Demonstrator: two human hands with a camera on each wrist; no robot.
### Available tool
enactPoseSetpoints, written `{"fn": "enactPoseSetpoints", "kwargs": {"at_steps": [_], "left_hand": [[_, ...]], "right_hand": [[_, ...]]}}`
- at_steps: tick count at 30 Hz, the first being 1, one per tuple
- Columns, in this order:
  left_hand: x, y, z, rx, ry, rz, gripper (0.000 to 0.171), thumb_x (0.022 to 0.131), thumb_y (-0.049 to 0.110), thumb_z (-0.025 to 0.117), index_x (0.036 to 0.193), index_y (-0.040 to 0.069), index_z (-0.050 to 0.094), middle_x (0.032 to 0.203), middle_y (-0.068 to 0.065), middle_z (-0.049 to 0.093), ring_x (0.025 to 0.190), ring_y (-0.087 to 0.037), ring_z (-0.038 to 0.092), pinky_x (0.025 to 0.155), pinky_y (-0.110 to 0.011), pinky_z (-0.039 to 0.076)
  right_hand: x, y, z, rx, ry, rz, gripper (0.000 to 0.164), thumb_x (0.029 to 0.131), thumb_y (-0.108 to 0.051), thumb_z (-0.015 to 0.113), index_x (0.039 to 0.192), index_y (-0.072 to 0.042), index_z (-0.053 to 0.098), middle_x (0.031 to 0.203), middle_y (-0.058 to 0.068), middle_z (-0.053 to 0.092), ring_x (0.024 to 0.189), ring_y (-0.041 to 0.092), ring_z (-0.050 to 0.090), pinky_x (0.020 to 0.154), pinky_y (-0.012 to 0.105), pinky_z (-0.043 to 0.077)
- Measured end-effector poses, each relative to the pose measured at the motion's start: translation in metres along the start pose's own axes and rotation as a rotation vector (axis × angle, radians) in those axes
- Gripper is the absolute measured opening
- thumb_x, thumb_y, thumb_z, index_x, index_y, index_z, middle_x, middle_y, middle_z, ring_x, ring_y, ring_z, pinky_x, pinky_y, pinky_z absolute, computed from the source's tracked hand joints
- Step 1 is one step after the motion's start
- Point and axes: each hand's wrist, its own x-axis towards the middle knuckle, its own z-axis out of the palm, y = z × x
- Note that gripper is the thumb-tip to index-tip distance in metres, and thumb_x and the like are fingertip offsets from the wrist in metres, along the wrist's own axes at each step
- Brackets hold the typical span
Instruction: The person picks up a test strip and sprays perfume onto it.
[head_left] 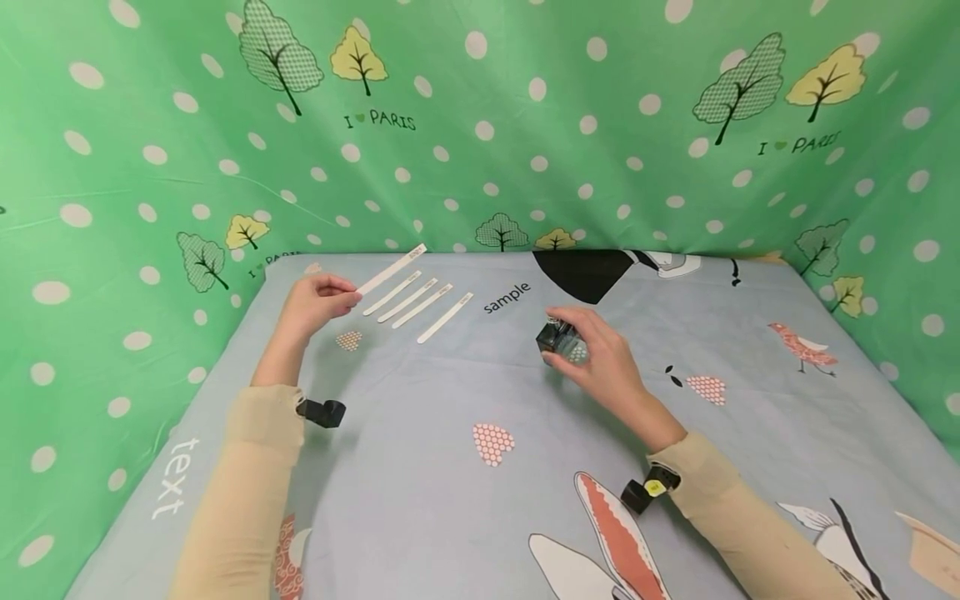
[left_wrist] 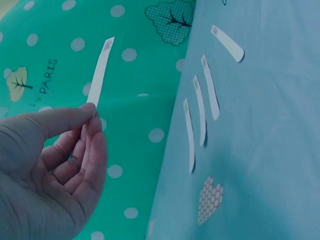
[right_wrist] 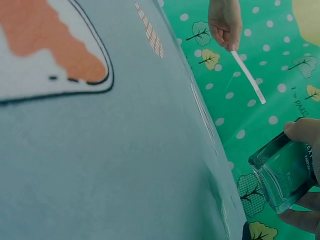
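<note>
My left hand (head_left: 315, 305) pinches the lower end of a white perfume test strip (left_wrist: 101, 75) between thumb and fingertips. The strip slants up and away, with small print at its far end. Several similar paper strips (head_left: 444, 318) lie on the cloth to the right of that hand, roughly parallel. In my right hand (head_left: 603, 360) is a square glass perfume bottle (right_wrist: 285, 172), gripped between thumb and fingers. Pale lettering shows on its clear greenish face, and its dark end is partly hidden by the fingers. The bottle is apart from the strip.
A grey-blue printed cloth (head_left: 420, 508) covers the table, with hearts, a bird and the word "sample" on it. Behind it hangs a green dotted curtain (head_left: 450, 100) printed with trees. Each wrist wears a small black camera (head_left: 324, 412).
</note>
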Motion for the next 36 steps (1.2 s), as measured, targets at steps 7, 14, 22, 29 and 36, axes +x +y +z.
{"fn": "enactPoseSetpoints", "kwargs": {"at_steps": [7,14,22,29,36], "left_hand": [[0.008,-0.011,0.001,-0.027,0.025,-0.049,0.035,0.096,0.021,0.066,0.119,-0.005,0.06,0.087,0.009,0.063,0.074,0.005,0.062,0.077,-0.015,0.059],[0.02,-0.024,0.001,-0.143,0.062,-0.11,0.036,0.096,0.016,0.066,0.123,-0.008,0.058,0.073,0.019,0.061,0.07,0.006,0.064,0.074,-0.013,0.058],[0.03,-0.042,0.002,-0.286,0.144,-0.255,0.027,0.094,0.012,0.069,0.116,-0.001,0.061,0.067,0.018,0.063,0.068,0.005,0.065,0.077,-0.014,0.059],[0.036,-0.058,0.004,-0.311,0.187,-0.328,0.017,0.093,0.013,0.07,0.108,0.006,0.064,0.068,0.016,0.062,0.067,0.005,0.064,0.076,-0.013,0.058],[0.038,-0.065,0.007,-0.316,0.221,-0.374,0.036,0.093,0.013,0.07,0.126,0.0,0.063,0.07,0.016,0.061,0.066,0.005,0.064,0.082,-0.016,0.059]], "right_hand": [[0.0,0.001,0.001,0.003,0.004,-0.01,0.063,0.076,-0.018,0.088,0.132,-0.016,0.059,0.126,0.008,0.065,0.11,0.026,0.066,0.083,0.043,0.06],[0.0,0.002,0.001,0.002,0.002,-0.019,0.063,0.076,-0.017,0.088,0.132,-0.015,0.059,0.126,0.008,0.066,0.11,0.026,0.066,0.084,0.044,0.06],[0.0,0.004,0.0,-0.008,0.001,-0.004,0.063,0.076,-0.018,0.088,0.132,-0.015,0.059,0.127,0.008,0.065,0.112,0.027,0.065,0.087,0.046,0.059],[0.0,0.006,-0.002,-0.007,0.0,0.012,0.063,0.076,-0.018,0.087,0.132,-0.016,0.058,0.126,0.009,0.065,0.108,0.027,0.066,0.082,0.043,0.061],[0.001,0.007,-0.006,-0.016,-0.007,0.039,0.063,0.078,-0.017,0.086,0.133,-0.015,0.057,0.126,0.01,0.064,0.107,0.028,0.066,0.08,0.042,0.062]]}}
